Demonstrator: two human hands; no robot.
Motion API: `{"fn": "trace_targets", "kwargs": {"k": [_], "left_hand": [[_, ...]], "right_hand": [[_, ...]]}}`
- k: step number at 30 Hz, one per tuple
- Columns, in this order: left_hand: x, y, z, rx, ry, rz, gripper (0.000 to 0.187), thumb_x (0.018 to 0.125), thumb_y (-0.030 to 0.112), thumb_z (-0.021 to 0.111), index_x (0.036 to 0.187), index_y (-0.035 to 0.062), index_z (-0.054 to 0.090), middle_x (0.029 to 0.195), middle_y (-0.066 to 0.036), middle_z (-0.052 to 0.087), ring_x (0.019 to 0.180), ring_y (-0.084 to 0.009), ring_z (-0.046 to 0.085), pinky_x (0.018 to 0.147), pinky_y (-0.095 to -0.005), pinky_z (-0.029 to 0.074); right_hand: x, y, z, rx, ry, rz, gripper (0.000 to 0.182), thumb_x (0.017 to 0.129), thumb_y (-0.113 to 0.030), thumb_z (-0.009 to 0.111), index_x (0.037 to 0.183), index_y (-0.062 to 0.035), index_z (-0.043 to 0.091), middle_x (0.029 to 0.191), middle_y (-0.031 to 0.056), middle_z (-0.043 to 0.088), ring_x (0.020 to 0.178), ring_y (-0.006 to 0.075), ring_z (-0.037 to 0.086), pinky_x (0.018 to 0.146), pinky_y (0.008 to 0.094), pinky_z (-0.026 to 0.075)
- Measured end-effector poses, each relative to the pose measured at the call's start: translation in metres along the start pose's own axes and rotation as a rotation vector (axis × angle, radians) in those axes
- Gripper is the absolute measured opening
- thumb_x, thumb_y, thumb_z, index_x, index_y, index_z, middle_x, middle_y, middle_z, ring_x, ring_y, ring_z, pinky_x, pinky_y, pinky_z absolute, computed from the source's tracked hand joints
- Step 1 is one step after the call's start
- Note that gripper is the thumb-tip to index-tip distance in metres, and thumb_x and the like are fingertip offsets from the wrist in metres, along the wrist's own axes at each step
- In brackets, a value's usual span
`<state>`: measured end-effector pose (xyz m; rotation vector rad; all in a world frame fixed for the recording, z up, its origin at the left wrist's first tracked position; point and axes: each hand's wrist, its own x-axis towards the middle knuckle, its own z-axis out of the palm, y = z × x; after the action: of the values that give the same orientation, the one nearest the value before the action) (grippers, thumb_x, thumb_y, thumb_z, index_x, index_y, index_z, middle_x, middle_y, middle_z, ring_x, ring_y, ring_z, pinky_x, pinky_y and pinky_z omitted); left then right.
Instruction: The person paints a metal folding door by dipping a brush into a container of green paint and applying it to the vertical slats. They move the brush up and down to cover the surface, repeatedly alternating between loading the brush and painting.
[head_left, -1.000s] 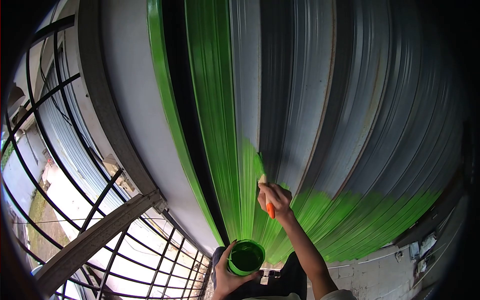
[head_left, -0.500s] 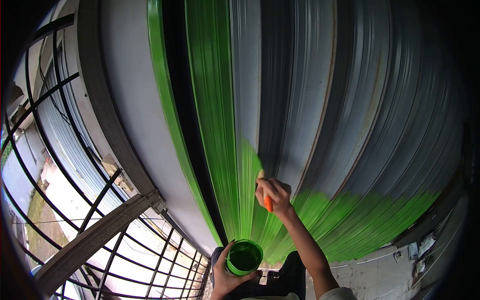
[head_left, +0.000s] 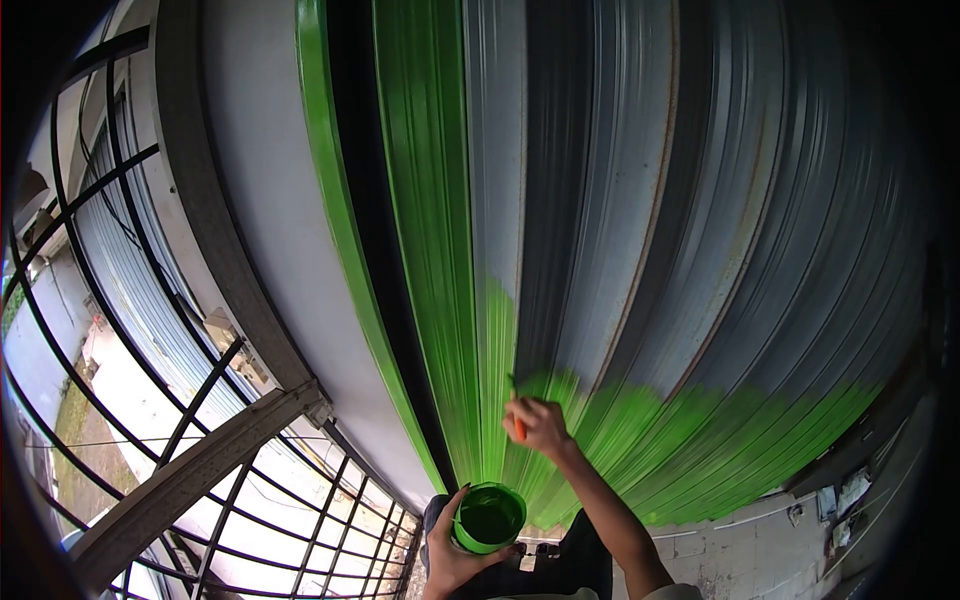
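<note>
In my right hand [head_left: 538,424] is a paintbrush with an orange handle [head_left: 520,430]; its bristles reach up to the corrugated metal sheet [head_left: 625,220] at a ridge edge. Fresh green paint covers the lower part of the sheet and runs up the strip left of the brush. The upper right of the sheet is grey. My left hand [head_left: 455,560] is wrapped round a small tub of green paint [head_left: 489,517], low in front of my body. The tub's top is open and dark green paint shows inside.
A green-painted panel strip [head_left: 425,200] and a pale wall [head_left: 270,170] rise on the left. Beyond stands a black metal grille [head_left: 215,470] with a grey beam [head_left: 190,480]. A pale block wall [head_left: 740,550] lies below right.
My right hand has moved down and slightly left with the paintbrush. More green now shows on the groove right of the brush. The left hand and tub stay about the same.
</note>
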<state>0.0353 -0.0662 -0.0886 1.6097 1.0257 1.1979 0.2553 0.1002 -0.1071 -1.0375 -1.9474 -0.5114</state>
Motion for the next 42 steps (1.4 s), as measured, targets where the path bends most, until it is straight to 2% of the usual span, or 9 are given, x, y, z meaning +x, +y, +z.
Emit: {"fn": "trace_targets", "kwargs": {"k": [3,5,8,15,18,27,30,37,42], "left_hand": [[0.001,0.001,-0.002,-0.008,-0.015,-0.014,0.097,0.052,0.019,0.091,0.131,-0.0070,0.040,0.116,-0.016,0.061,0.109,-0.0222,0.059,0.098,-0.0361,0.045],[0.001,-0.001,-0.001,-0.012,-0.010,-0.007,0.098,0.052,0.020,0.091,0.131,-0.0073,0.040,0.115,-0.016,0.061,0.108,-0.0221,0.060,0.098,-0.0360,0.046],[0.002,0.001,0.001,-0.008,0.000,0.010,0.098,0.052,0.021,0.092,0.130,-0.0075,0.041,0.115,-0.015,0.062,0.108,-0.0218,0.060,0.097,-0.0357,0.046],[0.000,0.001,0.000,-0.027,0.003,0.002,0.097,0.051,0.021,0.092,0.129,-0.0079,0.042,0.114,-0.015,0.062,0.107,-0.0213,0.060,0.097,-0.0350,0.046],[-0.001,-0.004,0.000,-0.020,0.008,0.010,0.096,0.051,0.022,0.092,0.129,-0.0078,0.043,0.113,-0.015,0.062,0.107,-0.0213,0.060,0.097,-0.0351,0.046],[0.000,0.009,0.002,-0.018,0.013,-0.002,0.097,0.051,0.023,0.092,0.129,-0.0062,0.044,0.113,-0.014,0.062,0.106,-0.0208,0.060,0.098,-0.0349,0.045],[-0.001,0.001,0.003,-0.010,0.007,-0.001,0.097,0.051,0.024,0.092,0.129,-0.0057,0.044,0.113,-0.013,0.062,0.106,-0.0202,0.060,0.098,-0.0348,0.045],[-0.001,0.002,-0.001,-0.013,0.004,0.014,0.098,0.051,0.023,0.092,0.130,-0.0065,0.043,0.114,-0.014,0.062,0.108,-0.0211,0.060,0.097,-0.0351,0.045],[-0.001,-0.002,-0.003,0.007,0.011,0.010,0.097,0.051,0.022,0.092,0.130,-0.0076,0.042,0.114,-0.015,0.062,0.108,-0.0220,0.060,0.098,-0.0354,0.045]], "right_hand": [[0.045,-0.001,-0.031,-0.069,0.235,-0.106,0.012,0.070,-0.009,0.064,0.081,-0.0062,0.060,0.067,0.0035,0.060,0.051,0.0144,0.058,0.044,0.0266,0.050],[0.071,-0.007,-0.048,-0.113,0.430,-0.206,0.024,0.068,-0.005,0.062,0.092,-0.0030,0.065,0.069,0.0025,0.060,0.053,0.0140,0.059,0.046,0.0243,0.051],[0.058,0.000,-0.038,-0.144,0.445,-0.173,0.026,0.068,-0.003,0.061,0.094,-0.0029,0.065,0.070,0.0030,0.060,0.054,0.0145,0.060,0.047,0.0243,0.052],[-0.032,-0.011,0.004,0.012,-0.061,-0.054,0.007,0.070,-0.005,0.062,0.075,-0.0074,0.059,0.064,0.0046,0.061,0.050,0.0180,0.060,0.046,0.0298,0.051],[-0.008,-0.003,0.002,0.007,-0.038,-0.005,0.008,0.071,-0.005,0.063,0.072,-0.0086,0.056,0.064,0.0040,0.061,0.049,0.0169,0.059,0.046,0.0293,0.051],[0.092,-0.010,-0.059,-0.138,0.493,-0.180,0.029,0.074,-0.006,0.060,0.102,-0.0016,0.063,0.069,0.0054,0.063,0.055,0.0174,0.062,0.048,0.0247,0.053],[0.056,-0.009,-0.035,-0.114,0.423,-0.090,0.034,0.074,-0.006,0.060,0.107,0.0009,0.063,0.071,0.0084,0.065,0.058,0.0180,0.063,0.051,0.0258,0.054],[-0.021,-0.017,0.003,0.131,0.119,0.226,0.019,0.074,-0.001,0.064,0.093,-0.0028,0.065,0.074,0.0082,0.068,0.060,0.0185,0.067,0.056,0.0278,0.054],[0.039,-0.015,-0.028,0.314,0.406,0.248,0.015,0.076,-0.001,0.065,0.091,-0.0050,0.064,0.075,0.0069,0.067,0.060,0.0168,0.065,0.053,0.0262,0.052]]}}
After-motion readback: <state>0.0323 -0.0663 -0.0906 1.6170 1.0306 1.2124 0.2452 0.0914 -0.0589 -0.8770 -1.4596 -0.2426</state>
